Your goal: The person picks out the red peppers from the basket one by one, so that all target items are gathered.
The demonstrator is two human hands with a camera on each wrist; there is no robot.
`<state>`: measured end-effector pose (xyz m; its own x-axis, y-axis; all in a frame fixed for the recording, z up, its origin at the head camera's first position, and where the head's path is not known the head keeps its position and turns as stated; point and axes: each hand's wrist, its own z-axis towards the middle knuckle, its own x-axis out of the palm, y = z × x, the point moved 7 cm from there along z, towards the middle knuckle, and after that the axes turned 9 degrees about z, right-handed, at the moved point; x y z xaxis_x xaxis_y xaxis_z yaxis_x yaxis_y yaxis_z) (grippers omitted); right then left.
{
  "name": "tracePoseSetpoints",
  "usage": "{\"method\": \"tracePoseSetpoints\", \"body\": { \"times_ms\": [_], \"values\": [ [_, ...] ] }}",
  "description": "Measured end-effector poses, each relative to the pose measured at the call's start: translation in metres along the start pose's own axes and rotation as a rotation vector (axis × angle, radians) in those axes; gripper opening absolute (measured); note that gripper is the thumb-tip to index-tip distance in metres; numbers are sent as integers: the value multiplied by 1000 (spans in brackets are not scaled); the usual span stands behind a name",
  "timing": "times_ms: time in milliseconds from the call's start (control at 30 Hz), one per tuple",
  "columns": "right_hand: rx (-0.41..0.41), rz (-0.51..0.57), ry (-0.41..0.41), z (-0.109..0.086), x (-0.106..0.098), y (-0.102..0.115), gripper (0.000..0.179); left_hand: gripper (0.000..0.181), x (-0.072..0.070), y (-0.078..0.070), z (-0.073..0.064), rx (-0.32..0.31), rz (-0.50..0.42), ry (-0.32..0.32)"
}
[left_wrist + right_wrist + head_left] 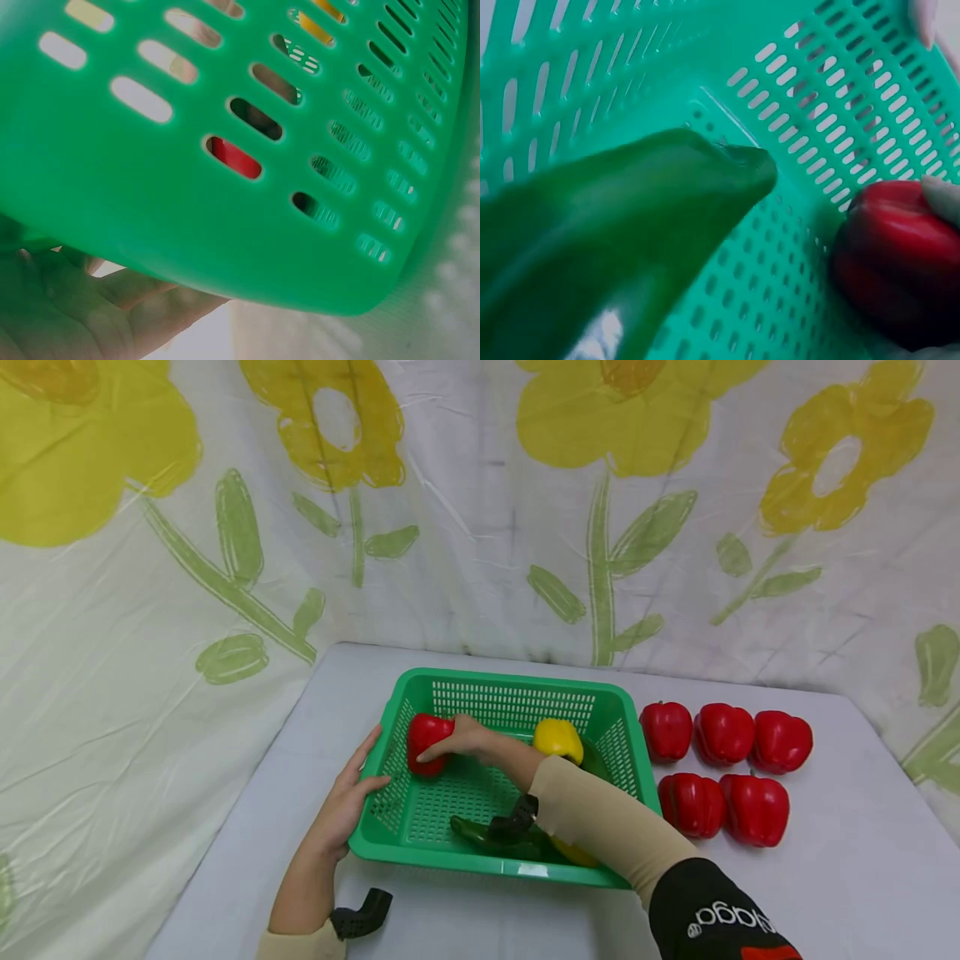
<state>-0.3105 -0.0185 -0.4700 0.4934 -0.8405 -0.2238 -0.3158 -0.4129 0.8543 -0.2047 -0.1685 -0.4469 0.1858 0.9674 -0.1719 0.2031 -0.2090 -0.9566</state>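
My right hand reaches into the green plastic basket and grips a red bell pepper near its left wall. In the right wrist view the bell pepper sits low by the slotted wall, fingers at its side. My left hand holds the basket's left rim, thumb over the edge and the other fingers along the outside. A long green vegetable with a stubby stem lies at the basket's front, partly hidden by the right wrist. A yellow bell pepper rests toward the back right.
Several red bell peppers stand in two rows on the white table, right of the basket. Inside it, a dark green vegetable and a yellow one show beside the right forearm. A flowered curtain hangs behind the table.
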Motion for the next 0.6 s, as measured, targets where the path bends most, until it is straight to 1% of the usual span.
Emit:
{"method": "tracePoseSetpoints", "body": {
  "times_ms": [133, 400, 600],
  "values": [
    [-11, 17, -9, 0, 3, 0, 77, 65, 0, -1, 0, 6, -1, 1],
    [-78, 113, 8, 2, 7, -2, 61, 65, 1, 0, 0, 7, -8, 3],
    [-90, 147, 11, 5, 9, -3, 60, 65, 1, -1, -1, 13, -13, 1]
  ]
}}
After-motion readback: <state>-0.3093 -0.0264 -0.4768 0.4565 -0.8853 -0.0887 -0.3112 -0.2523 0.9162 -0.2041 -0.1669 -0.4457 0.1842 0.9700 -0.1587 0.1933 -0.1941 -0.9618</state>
